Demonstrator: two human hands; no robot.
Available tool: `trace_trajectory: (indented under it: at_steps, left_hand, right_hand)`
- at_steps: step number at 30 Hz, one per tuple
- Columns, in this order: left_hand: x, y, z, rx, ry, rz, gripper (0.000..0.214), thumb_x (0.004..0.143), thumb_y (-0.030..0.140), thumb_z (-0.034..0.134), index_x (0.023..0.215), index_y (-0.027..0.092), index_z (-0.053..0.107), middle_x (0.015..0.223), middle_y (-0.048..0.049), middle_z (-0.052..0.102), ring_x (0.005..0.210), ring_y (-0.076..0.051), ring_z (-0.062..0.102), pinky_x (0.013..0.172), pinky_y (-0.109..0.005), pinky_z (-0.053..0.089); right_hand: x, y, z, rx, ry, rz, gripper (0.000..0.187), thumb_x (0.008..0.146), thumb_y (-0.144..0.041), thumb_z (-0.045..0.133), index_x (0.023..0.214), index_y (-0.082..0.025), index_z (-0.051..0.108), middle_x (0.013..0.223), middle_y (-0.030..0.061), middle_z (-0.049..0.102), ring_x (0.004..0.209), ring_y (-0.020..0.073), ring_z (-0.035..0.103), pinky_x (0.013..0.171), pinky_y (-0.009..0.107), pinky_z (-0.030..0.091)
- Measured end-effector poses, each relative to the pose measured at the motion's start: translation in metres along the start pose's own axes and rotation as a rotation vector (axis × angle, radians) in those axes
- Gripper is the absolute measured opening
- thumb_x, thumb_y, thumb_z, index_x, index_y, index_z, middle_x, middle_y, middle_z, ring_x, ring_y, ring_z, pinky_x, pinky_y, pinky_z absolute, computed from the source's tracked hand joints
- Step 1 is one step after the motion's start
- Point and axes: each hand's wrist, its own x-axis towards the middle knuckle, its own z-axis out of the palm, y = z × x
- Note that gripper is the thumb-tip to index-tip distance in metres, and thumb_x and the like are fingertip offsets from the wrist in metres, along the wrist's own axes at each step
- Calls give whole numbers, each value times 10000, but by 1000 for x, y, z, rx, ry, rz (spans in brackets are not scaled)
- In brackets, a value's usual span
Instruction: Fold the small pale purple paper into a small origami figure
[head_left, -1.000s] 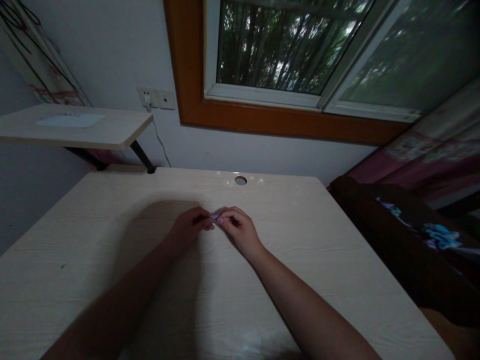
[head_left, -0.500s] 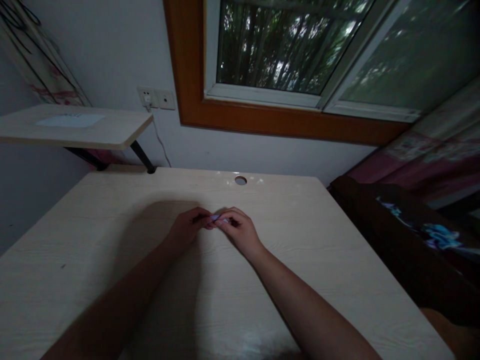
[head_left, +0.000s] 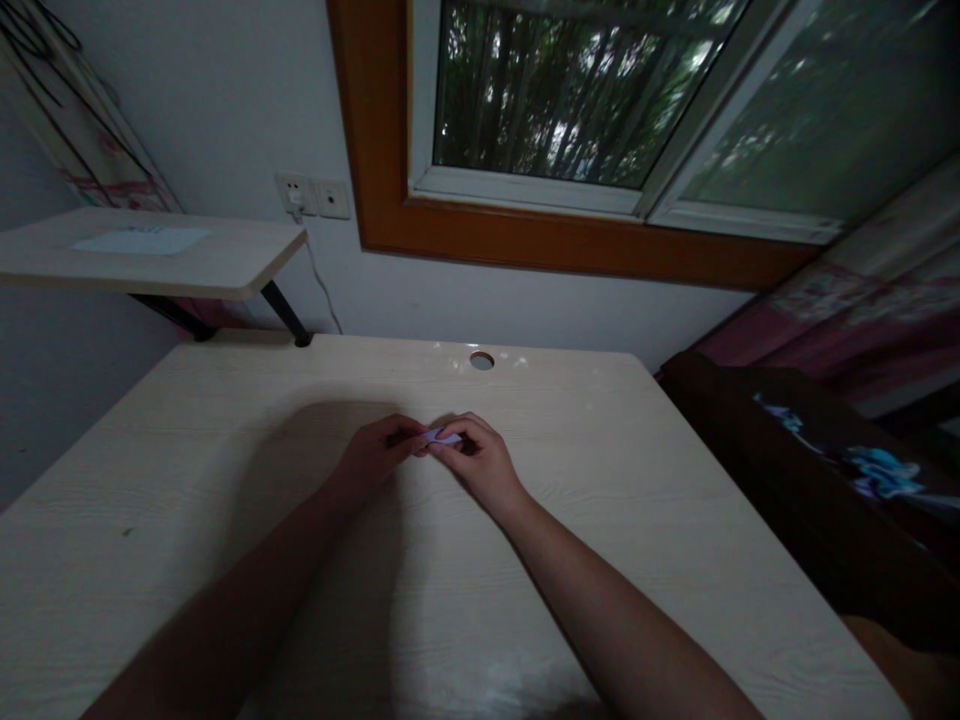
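Between my two hands is a small, pale purple folded piece [head_left: 442,437] that looks like paper; my fingers cover much of it. My left hand [head_left: 376,446] pinches its left end between thumb and fingers. On the other side, my right hand [head_left: 481,452] is closed on the right end, with the thumb in front and the fingers curled behind. Both hands are low over the middle of the pale wooden desk [head_left: 480,580], their fingertips almost meeting.
A raised shelf [head_left: 247,262] on black legs carries a white sheet [head_left: 141,240] at the left. Near the desk's back edge is a round cable hole [head_left: 481,361]. Beyond stand a wall socket [head_left: 313,197] and a window [head_left: 555,100]; a dark brown piece of furniture [head_left: 750,450] is at the right.
A little more of the pale purple piece shows between my fingers, and its visible shape has shifted slightly. Both hands stay in nearly the same place.
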Motion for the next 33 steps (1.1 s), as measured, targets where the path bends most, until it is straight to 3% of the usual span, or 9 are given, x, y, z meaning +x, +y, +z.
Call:
trace_trajectory:
  at_steps: [26, 33]
  left_hand:
    - [1, -2, -1, -50, 5, -31, 289, 830, 420, 657, 964, 164, 689, 827, -50, 756, 797, -201, 733, 807, -338, 583]
    - [1, -3, 1, -116, 4, -41, 300, 834, 421, 662, 957, 150, 690, 858, -66, 750, 793, -196, 731, 815, -354, 587]
  right_hand:
    - [0, 1, 1, -2, 4, 21, 153, 806, -367, 731, 848, -226, 688, 891, 50, 660, 756, 167, 606, 628, 268, 466]
    - [0, -3, 0, 9, 2, 18, 147, 823, -367, 720, 845, -224, 699, 892, 53, 677, 819, 184, 630, 715, 293, 483]
